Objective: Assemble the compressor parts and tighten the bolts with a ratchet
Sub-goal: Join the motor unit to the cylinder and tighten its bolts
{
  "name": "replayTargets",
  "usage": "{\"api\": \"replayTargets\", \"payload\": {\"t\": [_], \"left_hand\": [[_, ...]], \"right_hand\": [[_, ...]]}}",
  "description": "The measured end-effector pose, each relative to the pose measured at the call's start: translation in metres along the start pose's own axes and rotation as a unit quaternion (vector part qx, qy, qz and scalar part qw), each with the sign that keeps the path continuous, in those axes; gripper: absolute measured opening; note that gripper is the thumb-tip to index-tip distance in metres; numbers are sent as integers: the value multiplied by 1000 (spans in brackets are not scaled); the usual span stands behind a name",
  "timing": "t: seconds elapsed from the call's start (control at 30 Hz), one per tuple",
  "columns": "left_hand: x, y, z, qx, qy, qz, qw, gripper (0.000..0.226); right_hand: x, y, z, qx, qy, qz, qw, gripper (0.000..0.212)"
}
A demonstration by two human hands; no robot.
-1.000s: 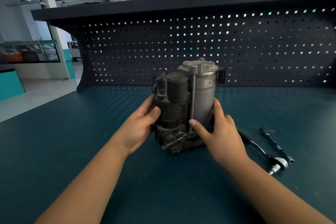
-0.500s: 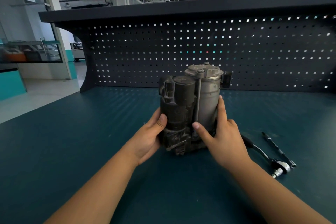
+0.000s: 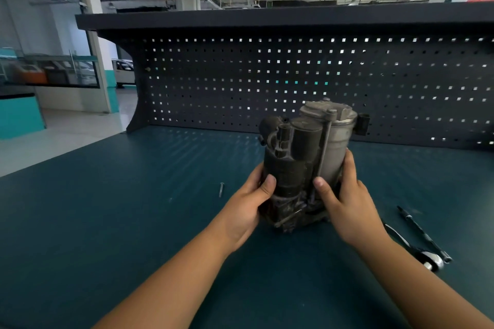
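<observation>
Bolt [image 3: 221, 189]: loose on the bench mat [image 3: 133, 222], left of the compressor [image 3: 307, 163], well apart from it, not yet fitted.
Left hand [image 3: 247, 208]: wrapped around the compressor's dark left flank, thumb pressed on the front, holding it.
Compressor: upright at mid-bench, in front of the pegboard [image 3: 294, 75], leaning slightly left; base contact with the mat hidden by the hands.
Long bolt [image 3: 324, 147]: up the compressor's front, head seated at the top cap; tightness impossible to judge.
Right hand [image 3: 347, 200]: closed around the pale cylinder's lower right side, thumb beside the long bolt's foot, holding it.
Ratchet [image 3: 417, 251]: flat on the mat, right of the compressor, near the right wrist, touching a slim black rod [image 3: 422, 232].
Step in hand: probably squaring and seating the housings; best done with even two-sided pressure, base flat, before reaching for the ratchet.
Room: open mat left of and in front of the compressor; tools crowding the right; pegboard just behind.
</observation>
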State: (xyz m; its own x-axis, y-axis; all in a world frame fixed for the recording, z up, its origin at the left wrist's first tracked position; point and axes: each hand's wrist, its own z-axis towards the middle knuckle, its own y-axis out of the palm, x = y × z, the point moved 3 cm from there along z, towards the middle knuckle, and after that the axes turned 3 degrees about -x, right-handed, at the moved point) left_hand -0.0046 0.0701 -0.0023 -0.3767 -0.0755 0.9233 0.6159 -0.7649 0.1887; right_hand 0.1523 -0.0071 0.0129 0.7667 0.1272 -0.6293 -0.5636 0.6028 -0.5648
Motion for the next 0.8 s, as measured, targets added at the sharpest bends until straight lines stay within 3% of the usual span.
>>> {"api": "replayTargets", "payload": {"t": [0.27, 0.53, 0.7, 0.73, 0.8], "left_hand": [[2, 1, -2, -7, -6, -5, 1000, 49], [1, 0, -1, -6, -1, -34, 999, 50], [5, -9, 1, -32, 2, -40, 999, 52], [7, -14, 3, -11, -1, -39, 999, 54], [9, -36, 8, 126, -13, 0, 992, 46]], "right_hand": [[2, -2, 0, -3, 7, -2, 1000, 91], [-3, -2, 1, -19, 25, 17, 999, 106], [0, -1, 1, -14, 36, 4, 999, 92], [1, -1, 2, -15, 39, -1, 999, 90], [2, 0, 2, -14, 38, -7, 999, 87]]}}
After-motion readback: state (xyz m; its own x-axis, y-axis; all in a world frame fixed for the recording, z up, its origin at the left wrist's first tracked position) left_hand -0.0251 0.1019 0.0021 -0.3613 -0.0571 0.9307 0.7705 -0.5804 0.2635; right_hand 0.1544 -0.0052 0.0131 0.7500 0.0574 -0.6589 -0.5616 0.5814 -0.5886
